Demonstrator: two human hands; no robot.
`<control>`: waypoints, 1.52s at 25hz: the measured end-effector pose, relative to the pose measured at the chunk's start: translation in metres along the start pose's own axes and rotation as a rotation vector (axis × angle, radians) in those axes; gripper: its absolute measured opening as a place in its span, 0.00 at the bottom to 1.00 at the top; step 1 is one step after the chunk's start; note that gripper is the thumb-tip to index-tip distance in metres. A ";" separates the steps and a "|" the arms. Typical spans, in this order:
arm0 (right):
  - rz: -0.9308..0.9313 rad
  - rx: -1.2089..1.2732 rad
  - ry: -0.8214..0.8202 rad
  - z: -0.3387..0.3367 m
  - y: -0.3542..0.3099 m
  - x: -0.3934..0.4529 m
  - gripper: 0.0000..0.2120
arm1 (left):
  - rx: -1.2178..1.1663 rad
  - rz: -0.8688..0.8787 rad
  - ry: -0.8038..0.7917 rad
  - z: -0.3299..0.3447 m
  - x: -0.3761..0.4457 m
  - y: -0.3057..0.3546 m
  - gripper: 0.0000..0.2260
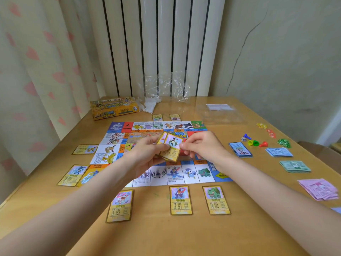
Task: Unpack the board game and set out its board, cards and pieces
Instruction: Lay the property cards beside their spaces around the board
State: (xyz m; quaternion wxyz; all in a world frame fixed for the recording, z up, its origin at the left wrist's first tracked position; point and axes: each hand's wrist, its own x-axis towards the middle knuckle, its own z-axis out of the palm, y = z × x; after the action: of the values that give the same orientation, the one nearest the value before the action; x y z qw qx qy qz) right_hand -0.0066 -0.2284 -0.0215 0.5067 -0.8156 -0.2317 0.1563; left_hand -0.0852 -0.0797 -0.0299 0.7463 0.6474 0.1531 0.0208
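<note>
Several yellow-bordered cards, fanned

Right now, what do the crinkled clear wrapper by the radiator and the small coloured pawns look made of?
Crinkled clear wrapper: thin plastic film, apparently; it is see-through, creased and catches glare. Small coloured pawns: probably moulded plastic, judging by their saturated blue, yellow, green and red and slight sheen; too small to be sure.

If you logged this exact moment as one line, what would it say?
step: sorting cards | left hand: holds card stack | right hand: pinches top card | board: unfolded on table
</note>
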 end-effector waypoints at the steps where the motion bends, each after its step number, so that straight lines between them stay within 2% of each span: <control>1: 0.027 0.090 0.023 -0.003 0.003 0.004 0.06 | -0.019 0.009 0.009 0.004 0.007 0.003 0.08; 3: 0.047 0.219 0.067 -0.009 0.007 0.014 0.07 | -0.031 0.030 0.017 0.017 0.023 0.009 0.07; 8: 0.008 0.402 0.434 -0.055 0.007 0.053 0.07 | -0.175 0.054 -0.002 0.044 0.060 0.026 0.05; 9: -0.012 0.370 0.459 -0.072 0.008 0.063 0.06 | -0.203 0.043 -0.008 0.044 0.064 0.029 0.04; 10: -0.031 0.232 0.450 -0.090 0.011 0.074 0.04 | -0.210 0.029 -0.011 0.044 0.068 0.030 0.04; 11: -0.045 -0.022 0.392 -0.108 0.016 0.086 0.05 | -0.208 0.015 -0.009 0.044 0.072 0.030 0.04; 13: -0.043 -0.569 0.092 -0.130 0.027 0.104 0.08 | -0.203 -0.015 0.008 0.042 0.078 0.027 0.06; 14: -0.033 -0.736 -0.065 -0.134 0.032 0.110 0.08 | -0.199 -0.026 0.017 0.041 0.081 0.026 0.06; 15: -0.019 -0.825 -0.183 -0.135 0.036 0.115 0.08 | -0.190 -0.033 0.020 0.040 0.084 0.024 0.07; 17: 0.010 -0.893 -0.283 -0.130 0.041 0.119 0.09 | -0.170 -0.045 0.012 0.039 0.087 0.023 0.07; 19: 0.021 -0.869 -0.262 -0.126 0.048 0.120 0.09 | -0.165 -0.057 0.007 0.038 0.089 0.022 0.08; 25: 0.070 -0.665 -0.015 -0.114 0.070 0.117 0.07 | -0.130 -0.060 -0.010 0.039 0.092 0.018 0.09; 30: 0.027 -0.674 0.044 -0.109 0.074 0.113 0.07 | -0.154 -0.081 -0.013 0.044 0.089 0.015 0.05; 35: 0.004 -0.690 0.067 -0.108 0.079 0.114 0.08 | -0.180 -0.113 -0.018 0.042 0.086 0.012 0.08; 37: -0.034 -0.649 0.145 -0.108 0.072 0.110 0.03 | -0.205 -0.131 -0.023 0.043 0.083 0.012 0.07; 38: -0.049 -0.586 0.186 -0.107 0.064 0.106 0.04 | -0.232 -0.140 -0.032 0.042 0.082 0.012 0.06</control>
State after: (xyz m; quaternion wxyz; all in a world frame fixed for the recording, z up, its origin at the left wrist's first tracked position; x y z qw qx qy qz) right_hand 0.1496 -0.2764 -0.0348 0.2726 -0.9319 -0.2392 -0.0050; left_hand 0.0061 -0.0993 -0.0297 0.8182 0.5446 0.1825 -0.0241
